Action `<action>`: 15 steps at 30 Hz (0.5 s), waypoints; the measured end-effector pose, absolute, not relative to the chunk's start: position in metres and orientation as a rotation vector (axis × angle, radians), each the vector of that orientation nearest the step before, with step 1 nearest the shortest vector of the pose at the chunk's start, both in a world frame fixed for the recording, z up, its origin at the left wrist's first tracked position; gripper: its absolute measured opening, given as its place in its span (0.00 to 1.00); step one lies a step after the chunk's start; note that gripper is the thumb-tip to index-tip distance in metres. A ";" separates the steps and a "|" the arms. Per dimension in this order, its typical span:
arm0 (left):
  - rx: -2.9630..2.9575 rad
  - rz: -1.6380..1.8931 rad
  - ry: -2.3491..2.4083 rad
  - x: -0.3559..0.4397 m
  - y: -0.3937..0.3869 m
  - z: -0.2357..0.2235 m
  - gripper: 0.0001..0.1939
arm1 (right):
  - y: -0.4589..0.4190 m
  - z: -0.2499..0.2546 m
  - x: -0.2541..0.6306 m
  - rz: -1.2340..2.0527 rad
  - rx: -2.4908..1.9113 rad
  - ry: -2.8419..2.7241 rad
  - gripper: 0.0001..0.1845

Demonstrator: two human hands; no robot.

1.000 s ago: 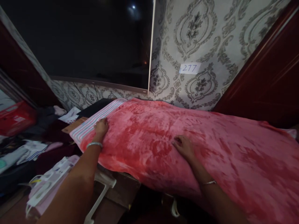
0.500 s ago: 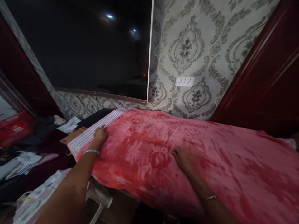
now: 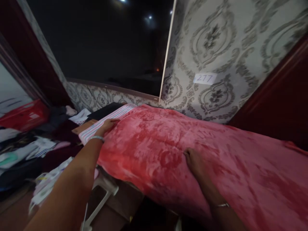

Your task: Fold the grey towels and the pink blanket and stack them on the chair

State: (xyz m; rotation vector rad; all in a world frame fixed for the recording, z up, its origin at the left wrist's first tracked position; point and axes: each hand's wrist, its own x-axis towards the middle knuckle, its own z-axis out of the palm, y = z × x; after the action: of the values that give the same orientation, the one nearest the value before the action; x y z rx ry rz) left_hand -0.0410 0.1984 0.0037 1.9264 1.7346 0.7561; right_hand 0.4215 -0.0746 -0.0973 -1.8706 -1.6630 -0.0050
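- Red-pink blanket [image 3: 154, 154]: under both hands, spreads out around and between them, runs far to the right of the right hand.
- Left hand [image 3: 108, 125]: on blanket's left end, by the striped cloth [image 3: 106, 123]; fingers bent and close together, tips reach over the blanket edge. Pinching fabric or only pressing, can't tell.
- Right hand [image 3: 192, 157]: on mid blanket, right of left hand and well apart; fingers curled in toward palm. Fold of fabric inside or not, can't tell.
- Bracelet on each wrist.
- Striped cloth: pink, white, blue-grey stripes, just left of left hand.
- Brown board [image 3: 84, 126] and black flat item [image 3: 104, 110]: beyond striped cloth from left hand.
- Clothes pile [image 3: 64, 131] and red bag [image 3: 26, 115]: farther left of left hand.
- White plastic stool [image 3: 103, 192]: below left hand, partly hidden by forearm.
- TV [image 3: 103, 45]: on wall, above left hand.
- Paper "277" [image 3: 205, 78]: on patterned wall [image 3: 211, 41], above right hand.
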 end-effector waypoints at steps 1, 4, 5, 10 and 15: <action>1.924 0.746 1.704 -0.041 0.199 0.003 0.22 | -0.075 -0.097 0.423 -0.008 -1.857 -1.681 0.14; 1.931 0.698 1.629 -0.041 0.202 -0.002 0.20 | -0.075 -0.101 0.429 -0.026 -1.777 -1.732 0.16; 1.936 0.673 1.609 -0.041 0.203 -0.003 0.20 | -0.075 -0.103 0.431 -0.037 -1.759 -1.735 0.16; 1.992 0.513 1.570 -0.043 0.215 -0.005 0.24 | -0.078 -0.110 0.439 -0.091 -1.724 -1.733 0.20; 2.210 0.443 1.567 -0.047 0.239 -0.005 0.26 | -0.083 -0.105 0.440 -0.065 -1.721 -1.758 0.22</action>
State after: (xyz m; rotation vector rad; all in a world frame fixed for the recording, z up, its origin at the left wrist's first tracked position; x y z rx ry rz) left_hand -0.0470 0.2394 -0.0046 2.2096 1.5672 0.4427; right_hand 0.4400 -0.0828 -0.1049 -1.7213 -1.7581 -0.0655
